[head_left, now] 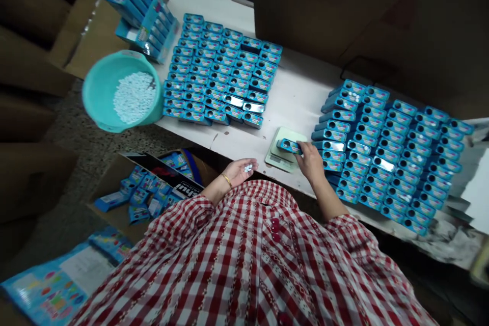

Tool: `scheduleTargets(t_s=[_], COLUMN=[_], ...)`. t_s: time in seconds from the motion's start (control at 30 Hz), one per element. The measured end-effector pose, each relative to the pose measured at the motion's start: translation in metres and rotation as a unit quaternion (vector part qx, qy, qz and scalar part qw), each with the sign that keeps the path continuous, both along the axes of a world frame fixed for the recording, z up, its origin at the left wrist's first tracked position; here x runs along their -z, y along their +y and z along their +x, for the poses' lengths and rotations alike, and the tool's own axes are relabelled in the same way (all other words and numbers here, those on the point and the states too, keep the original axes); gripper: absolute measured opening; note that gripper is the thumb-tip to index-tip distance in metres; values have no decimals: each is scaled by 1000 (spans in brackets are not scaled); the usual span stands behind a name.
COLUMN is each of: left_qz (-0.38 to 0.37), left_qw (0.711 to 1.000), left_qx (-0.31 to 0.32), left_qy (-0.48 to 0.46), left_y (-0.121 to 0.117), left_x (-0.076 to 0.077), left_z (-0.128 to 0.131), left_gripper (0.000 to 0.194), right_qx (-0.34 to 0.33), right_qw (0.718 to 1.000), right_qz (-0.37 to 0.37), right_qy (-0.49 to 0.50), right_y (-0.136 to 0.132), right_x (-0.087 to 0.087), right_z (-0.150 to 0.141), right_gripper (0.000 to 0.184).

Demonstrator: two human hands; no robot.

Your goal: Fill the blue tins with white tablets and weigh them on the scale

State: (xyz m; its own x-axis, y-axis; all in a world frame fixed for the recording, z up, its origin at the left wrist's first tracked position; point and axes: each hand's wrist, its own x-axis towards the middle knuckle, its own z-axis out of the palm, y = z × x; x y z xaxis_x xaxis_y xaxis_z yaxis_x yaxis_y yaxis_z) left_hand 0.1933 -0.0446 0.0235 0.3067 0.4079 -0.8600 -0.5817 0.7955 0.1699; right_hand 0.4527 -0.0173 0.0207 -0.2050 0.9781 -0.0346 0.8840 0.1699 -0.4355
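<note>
My left hand is turned palm up at the table's front edge, fingers loosely curled, with a few small white pellets lying in it. My right hand grips the end of a small blue box with a dark round hole in its top. That box stands on, or just over, a pale green weighing scale; its underside is hidden. Rows of similar blue boxes stand right of my right hand. Another block of blue boxes stands on the left part of the white table.
A turquoise tub of white pellets stands at the table's left end, near a stacked blue carton. Below is an open cardboard box of blue packs. A large brown carton borders the table's back. Crumpled paper lies at right.
</note>
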Motion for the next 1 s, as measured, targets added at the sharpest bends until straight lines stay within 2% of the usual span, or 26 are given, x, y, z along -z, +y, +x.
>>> scheduleTargets(t_s=[0.1, 0.23, 0.33, 0.43, 0.5, 0.6, 0.67, 0.73, 0.77, 0.83, 0.9, 1.0], left_qz=[-6, -15, -7, 13, 21, 8, -12, -22, -25, -27, -24, -14], left_qw=[998, 993, 989, 986, 987, 988, 985, 985, 984, 983, 981, 980], left_qx=[-50, -106, -130, -135, -121, -88, -80, -60, -53, -45, -44, -53], left_qy=[32, 51, 71, 93, 101, 127, 155, 162, 167, 178, 188, 189], left_y=[-2, 4, 20, 43, 58, 80, 94, 107, 113, 121, 122, 108], left_x=[6, 12, 18, 27, 33, 40, 42, 44, 44, 45, 44, 43], left_z=[-23, -47, -58, -64, -65, -64, -62, -59, -58, -55, -52, -47], left_gripper=[16, 16, 15, 15, 16, 15, 16, 17, 17, 17, 17, 15], right_qx=[-58, -110, -127, -139, -155, -135, -68, 29, 80, 126, 110, 44], right_qw=[998, 994, 990, 987, 984, 987, 995, 998, 995, 985, 978, 972], right_qz=[-3, -30, -49, -32, -16, 2, 17, 46, 66, 73, 47, 13], right_qy=[-4, 1, 33, 68, 84, 86, 70, 31, -5, -94, -171, -229], right_y=[14, 45, 68, 72, 59, 20, -12, -40, -51, -65, -69, -63], right_x=[3, 13, 26, 30, 27, 17, 10, 4, 3, 4, 10, 20], right_z=[-31, -117, -172, -184, -164, -105, -55, -5, 18, 56, 81, 95], right_gripper=[39, 38, 39, 41, 39, 30, 27, 28, 28, 28, 28, 25])
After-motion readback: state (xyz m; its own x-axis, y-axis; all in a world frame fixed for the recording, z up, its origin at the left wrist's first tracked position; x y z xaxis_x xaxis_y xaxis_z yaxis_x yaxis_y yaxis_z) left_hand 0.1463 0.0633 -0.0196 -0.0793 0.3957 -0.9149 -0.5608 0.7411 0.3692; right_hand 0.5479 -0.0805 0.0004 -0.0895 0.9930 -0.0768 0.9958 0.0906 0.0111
